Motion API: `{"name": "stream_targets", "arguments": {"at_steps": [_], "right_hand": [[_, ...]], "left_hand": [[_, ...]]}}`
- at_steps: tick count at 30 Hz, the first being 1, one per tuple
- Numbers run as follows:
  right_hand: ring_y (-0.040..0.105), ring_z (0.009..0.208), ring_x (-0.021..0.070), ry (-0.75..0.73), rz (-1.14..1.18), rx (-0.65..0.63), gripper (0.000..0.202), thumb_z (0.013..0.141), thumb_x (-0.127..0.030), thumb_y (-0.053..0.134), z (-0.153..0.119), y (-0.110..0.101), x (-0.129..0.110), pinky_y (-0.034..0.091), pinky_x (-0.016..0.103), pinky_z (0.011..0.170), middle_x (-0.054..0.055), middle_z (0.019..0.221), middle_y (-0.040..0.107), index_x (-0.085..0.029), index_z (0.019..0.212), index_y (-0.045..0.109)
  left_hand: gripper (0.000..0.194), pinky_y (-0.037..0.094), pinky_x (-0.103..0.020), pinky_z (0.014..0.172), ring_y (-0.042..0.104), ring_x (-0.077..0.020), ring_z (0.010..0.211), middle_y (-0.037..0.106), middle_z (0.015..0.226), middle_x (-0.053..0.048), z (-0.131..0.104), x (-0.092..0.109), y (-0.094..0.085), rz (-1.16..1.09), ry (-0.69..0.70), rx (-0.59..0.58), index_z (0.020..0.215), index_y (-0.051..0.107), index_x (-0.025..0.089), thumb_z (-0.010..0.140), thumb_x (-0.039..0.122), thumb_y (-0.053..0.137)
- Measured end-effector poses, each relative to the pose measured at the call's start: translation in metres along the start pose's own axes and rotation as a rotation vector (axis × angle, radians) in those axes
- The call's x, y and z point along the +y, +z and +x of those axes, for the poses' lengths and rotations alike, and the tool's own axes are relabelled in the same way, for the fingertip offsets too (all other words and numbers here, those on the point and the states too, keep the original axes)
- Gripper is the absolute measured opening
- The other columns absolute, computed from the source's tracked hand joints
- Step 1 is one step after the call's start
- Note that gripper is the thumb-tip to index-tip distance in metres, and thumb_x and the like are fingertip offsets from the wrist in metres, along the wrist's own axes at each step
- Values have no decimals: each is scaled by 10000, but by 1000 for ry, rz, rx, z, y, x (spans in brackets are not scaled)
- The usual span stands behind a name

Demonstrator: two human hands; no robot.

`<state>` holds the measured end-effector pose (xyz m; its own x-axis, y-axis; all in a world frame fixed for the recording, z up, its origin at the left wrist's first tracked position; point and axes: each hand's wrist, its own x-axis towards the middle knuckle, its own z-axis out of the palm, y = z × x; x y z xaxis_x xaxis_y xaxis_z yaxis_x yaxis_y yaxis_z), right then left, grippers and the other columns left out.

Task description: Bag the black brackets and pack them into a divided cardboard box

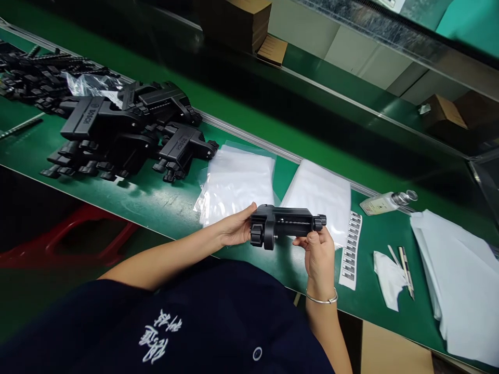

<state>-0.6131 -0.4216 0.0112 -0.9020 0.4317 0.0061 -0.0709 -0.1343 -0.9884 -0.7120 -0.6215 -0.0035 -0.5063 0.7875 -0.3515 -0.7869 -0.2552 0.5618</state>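
A black plastic clamp mount [290, 221] with knobs at both ends is held up in front of me, over the near edge of the green bench. My left hand [238, 226] grips its left end, by the larger knob. My right hand [319, 249] holds the right end near the small knob, fingers partly under it; a metal bangle circles that wrist. Behind the mount lie two stacks of clear plastic bags, a left stack [239, 179] and a right stack [322, 192]. A strip of printed labels [351, 252] lies just right of my right hand.
More black mounts [117, 130] are piled on the bench at left, one single mount [183, 148] nearest the bags. To the right are a clear bottle [384, 202], crumpled white paper [390, 280], a pen [406, 270] and white sheets [460, 285]. A red stool [74, 234] stands below left.
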Motion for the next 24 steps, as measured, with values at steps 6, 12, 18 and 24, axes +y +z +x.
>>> {"name": "stream_targets", "arguments": {"at_steps": [6,12,18,24], "right_hand": [[628,601,126,-169,-167,-6,363,743,-465,733,-8,11,-10,551,252,543,-6,754,653,-204,942,578],[655,668,164,-628,-755,-188,354,764,-291,709,-20,40,-25,563,279,608,4,782,659,-229,1083,569],[657,671,172,-701,-802,-193,367,830,-345,647,-21,48,-29,567,294,603,33,835,670,-215,1155,535],[676,909,208,-364,-638,-158,536,860,-442,609,-15,-27,-23,558,353,787,91,1133,667,-232,1337,485]], "left_hand": [[470,502,-252,582,640,-166,644,688,724,-49,6,15,1,51,-21,19,864,707,172,773,629,644],[389,511,-281,631,653,-180,599,711,713,-41,24,18,10,-32,-18,111,1003,692,161,791,485,661],[364,513,-294,629,657,-190,603,717,730,-45,26,15,19,-71,-53,120,1020,670,166,802,457,638],[310,497,-283,603,626,-189,630,685,714,-36,24,22,9,167,68,320,828,652,175,719,458,717]]}}
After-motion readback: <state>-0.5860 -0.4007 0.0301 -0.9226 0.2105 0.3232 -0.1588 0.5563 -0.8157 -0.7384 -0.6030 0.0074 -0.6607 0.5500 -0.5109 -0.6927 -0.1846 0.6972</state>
